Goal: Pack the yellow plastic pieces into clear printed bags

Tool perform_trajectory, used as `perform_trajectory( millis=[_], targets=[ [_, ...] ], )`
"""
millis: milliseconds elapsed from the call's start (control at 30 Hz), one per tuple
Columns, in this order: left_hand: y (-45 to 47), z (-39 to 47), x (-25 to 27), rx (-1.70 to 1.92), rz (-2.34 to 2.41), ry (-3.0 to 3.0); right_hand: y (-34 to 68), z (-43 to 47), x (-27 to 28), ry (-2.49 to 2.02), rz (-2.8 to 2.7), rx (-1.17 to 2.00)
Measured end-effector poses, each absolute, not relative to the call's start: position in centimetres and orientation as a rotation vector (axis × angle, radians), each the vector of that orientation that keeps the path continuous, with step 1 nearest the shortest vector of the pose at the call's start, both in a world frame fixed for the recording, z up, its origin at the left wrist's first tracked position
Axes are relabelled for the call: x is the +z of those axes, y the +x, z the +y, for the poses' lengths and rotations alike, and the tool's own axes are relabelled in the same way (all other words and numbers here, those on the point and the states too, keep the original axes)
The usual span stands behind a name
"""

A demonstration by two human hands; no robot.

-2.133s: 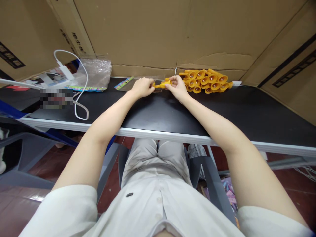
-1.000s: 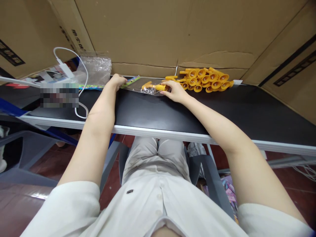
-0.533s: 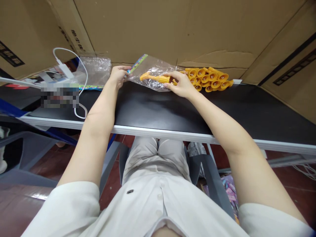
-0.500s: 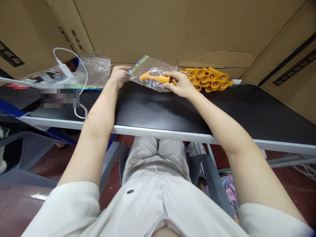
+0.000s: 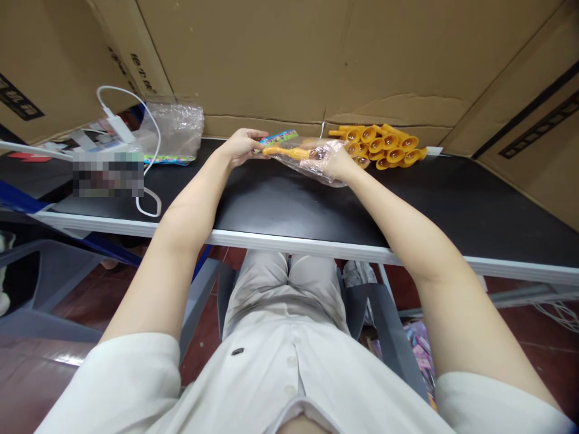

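Observation:
My left hand [image 5: 242, 146] pinches the colourful header strip [image 5: 279, 137] of a clear plastic bag [image 5: 316, 170] above the black table [image 5: 452, 205]. My right hand [image 5: 332, 160] is covered by the clear bag's film and grips the orange plastic toy [image 5: 289, 153] inside it, which lies level between the two hands. A pile of the same orange toys [image 5: 380, 146] rests on the table just right of my right hand, against the cardboard.
A stack of clear bags [image 5: 174, 129] with colourful headers lies at the back left. A white charger and looped cable [image 5: 136, 150] sit beside it. Cardboard sheets [image 5: 289, 60] wall the table's back and right side. My lap and a grey chair are below the table edge.
The bag with the toy came down from a raised, tilted pose to level and moved right. My left hand shifted right along the header. The bag's film now wraps over my right hand.

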State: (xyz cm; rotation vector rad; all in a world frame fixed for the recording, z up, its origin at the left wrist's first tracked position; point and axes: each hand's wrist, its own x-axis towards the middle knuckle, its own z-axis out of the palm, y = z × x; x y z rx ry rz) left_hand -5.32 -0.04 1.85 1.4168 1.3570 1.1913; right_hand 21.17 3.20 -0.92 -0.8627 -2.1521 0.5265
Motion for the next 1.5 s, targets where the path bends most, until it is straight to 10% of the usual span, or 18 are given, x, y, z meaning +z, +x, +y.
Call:
perform_trajectory(
  millis=[1067,1500],
  targets=[
    [-7.1,3.4,-0.3,1.284,1.715,1.372,19.9,3.4,-2.1,-0.839,-2.040,0.876],
    [-11.4,3.3,-1.3,0.961,2.345,1.486,23.0,5.3,-2.2,-1.268,-2.189,0.005]
  ],
)
